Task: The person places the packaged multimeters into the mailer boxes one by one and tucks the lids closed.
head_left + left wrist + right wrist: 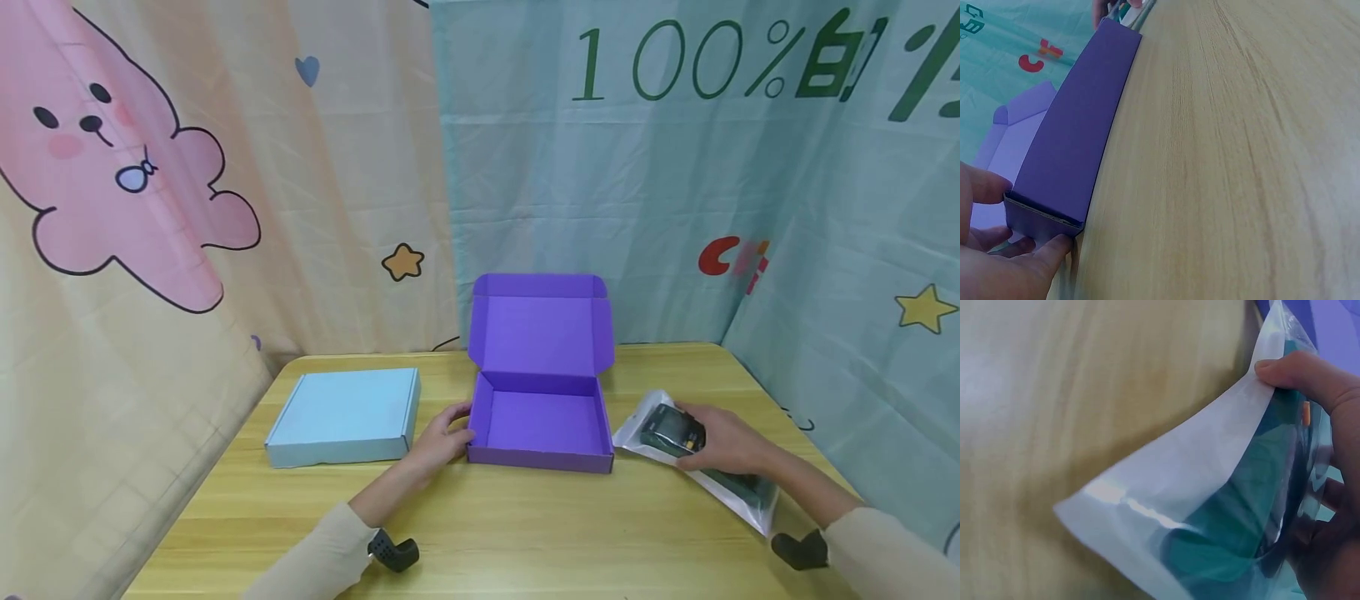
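An open purple cardboard box sits on the table with its lid raised at the back. My left hand holds its left side near the front corner, and in the left wrist view the fingers and thumb bracket that corner. Right of the box, my right hand grips a plastic bag, white on one face and clear on the other. Inside it shows a folded dark green item with a black label part. The bag's far end lies close to the box's right front corner.
A closed light blue box stands on the wooden table to the left of the purple one. Printed curtains hang behind the table and along both sides. Each wrist carries a black camera mount.
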Motion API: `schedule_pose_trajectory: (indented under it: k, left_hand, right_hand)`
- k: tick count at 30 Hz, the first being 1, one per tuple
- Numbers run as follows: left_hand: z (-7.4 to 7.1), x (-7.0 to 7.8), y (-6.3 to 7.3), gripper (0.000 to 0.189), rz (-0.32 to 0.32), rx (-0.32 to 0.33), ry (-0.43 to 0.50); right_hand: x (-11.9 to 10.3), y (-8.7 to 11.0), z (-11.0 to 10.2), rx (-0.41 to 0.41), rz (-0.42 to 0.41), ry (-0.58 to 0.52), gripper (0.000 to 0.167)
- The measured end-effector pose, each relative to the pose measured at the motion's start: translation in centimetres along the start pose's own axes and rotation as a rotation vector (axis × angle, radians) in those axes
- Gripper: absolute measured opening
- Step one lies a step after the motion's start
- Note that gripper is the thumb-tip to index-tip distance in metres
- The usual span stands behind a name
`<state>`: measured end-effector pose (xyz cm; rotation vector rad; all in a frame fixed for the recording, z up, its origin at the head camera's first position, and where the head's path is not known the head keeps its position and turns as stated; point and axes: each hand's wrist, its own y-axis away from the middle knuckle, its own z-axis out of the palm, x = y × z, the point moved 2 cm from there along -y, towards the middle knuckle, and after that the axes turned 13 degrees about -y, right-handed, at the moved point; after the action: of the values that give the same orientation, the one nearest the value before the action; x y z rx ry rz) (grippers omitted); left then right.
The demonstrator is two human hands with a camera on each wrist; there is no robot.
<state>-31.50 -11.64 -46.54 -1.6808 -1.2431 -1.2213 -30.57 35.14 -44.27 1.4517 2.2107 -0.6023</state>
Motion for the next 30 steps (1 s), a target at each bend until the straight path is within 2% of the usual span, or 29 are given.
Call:
schedule_pose_trajectory:
  k: [8, 17, 24, 30]
  left_hand:
    - [-0.1, 0.2, 0.2, 0.055, -0.015, 0.011, -0.014]
    - [-0.1, -0.1, 0.0, 0.054, -0.013, 0.014, -0.015]
    - [0.0, 0.1, 0.0, 0.054, -0.013, 0.011, -0.003]
    - [0.1, 0.0, -0.1, 0.054, -0.009, 0.014, 0.005]
  right_hand:
    - [-1.0, -0.8, -2.1, -0.038, -0.015, -0.018, 0.106]
    - [-3.4, -2.7, -3.7, -0.085, -0.026, -0.012, 0.107]
    - [-6.1, -4.8, -4.9, -0.108, -0.107, 0.000, 0.104]
    - [-8.7, -6.6, -5.0, -0.154, -0.159, -0.008, 0.103]
